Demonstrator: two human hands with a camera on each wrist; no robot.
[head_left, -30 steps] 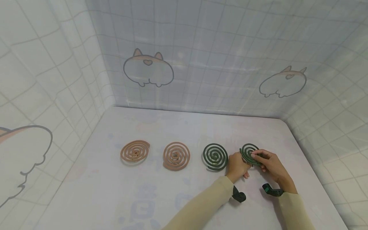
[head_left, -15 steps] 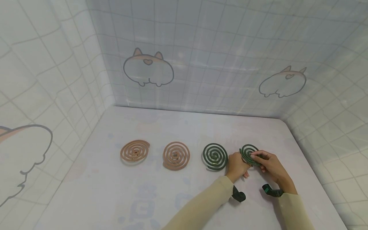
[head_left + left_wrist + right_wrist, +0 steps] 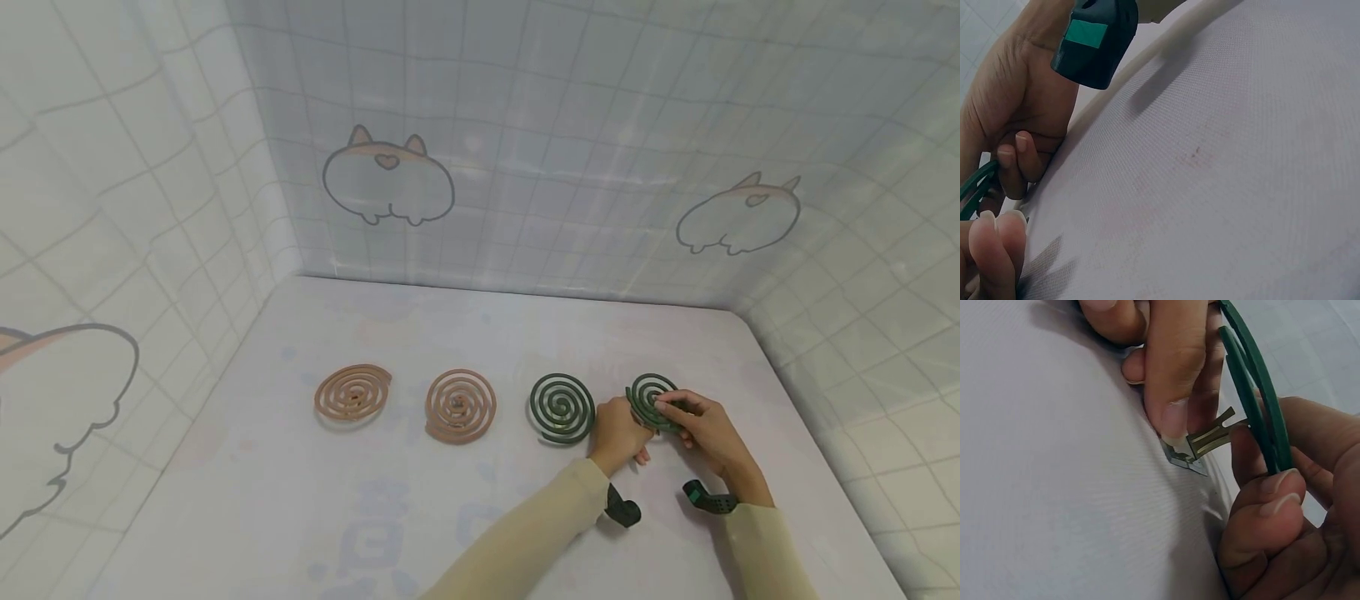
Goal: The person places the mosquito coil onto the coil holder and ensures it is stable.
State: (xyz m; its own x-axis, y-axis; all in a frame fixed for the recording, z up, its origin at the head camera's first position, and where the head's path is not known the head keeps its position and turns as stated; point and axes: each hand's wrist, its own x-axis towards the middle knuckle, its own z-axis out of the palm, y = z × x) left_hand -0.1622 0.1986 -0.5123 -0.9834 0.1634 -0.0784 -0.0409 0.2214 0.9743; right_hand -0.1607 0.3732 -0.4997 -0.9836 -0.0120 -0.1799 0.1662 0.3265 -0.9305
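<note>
Far right in the head view, my right hand (image 3: 711, 433) pinches a green mosquito coil (image 3: 645, 392), tilted up off the table. Beside it, my left hand (image 3: 619, 433) is low at the tabletop. From the right wrist view, a small metal coil stand (image 3: 1211, 439) has its flat base at the table surface under my left fingers (image 3: 1175, 381). Its upright forked tongue reaches to the green coil, seen nearly edge-on; right fingers hide where the two meet. The left wrist view catches only my left fingertips (image 3: 999, 250) and part of the coil.
Another green coil (image 3: 561, 408) lies just left of my left hand. Further left are two brown coils, one flat-looking (image 3: 460, 407) and one tilted (image 3: 352, 393), with bits of metal at their centres. Grid-patterned cloth walls (image 3: 525, 167) enclose the white table (image 3: 300, 517).
Both hands stay in almost the same place. The held green coil and my right fingers shift only very slightly; the other coils have not moved.
</note>
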